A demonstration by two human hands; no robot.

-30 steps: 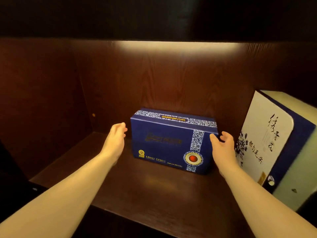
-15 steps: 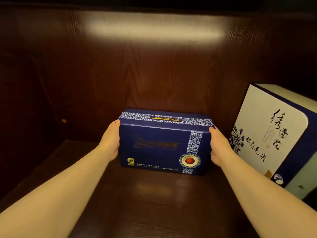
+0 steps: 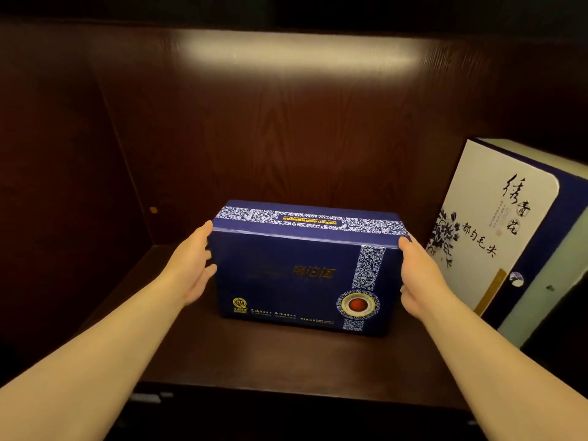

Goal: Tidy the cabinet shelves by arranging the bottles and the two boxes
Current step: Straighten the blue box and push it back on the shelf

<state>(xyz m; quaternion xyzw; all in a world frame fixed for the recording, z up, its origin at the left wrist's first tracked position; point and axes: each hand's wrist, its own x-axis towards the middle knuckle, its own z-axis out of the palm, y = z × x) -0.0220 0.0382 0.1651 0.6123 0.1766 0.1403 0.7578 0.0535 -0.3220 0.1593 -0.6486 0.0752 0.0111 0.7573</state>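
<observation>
Head view: left hand [image 3: 194,265] and right hand [image 3: 420,278] press flat against the ends of the dark blue box [image 3: 302,268] mid-shelf [image 3: 286,361]; the white box [image 3: 496,237] leans at right. Judging so, 2 boxes remain unarranged; no bottles visible.

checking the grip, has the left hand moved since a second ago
Yes. The left hand has closed in rightward onto the blue box's left end; it was apart from that box, which stays beside the white box.

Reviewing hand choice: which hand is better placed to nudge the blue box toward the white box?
Left: the left hand presses the blue box's far end, opposite the white box.
</observation>
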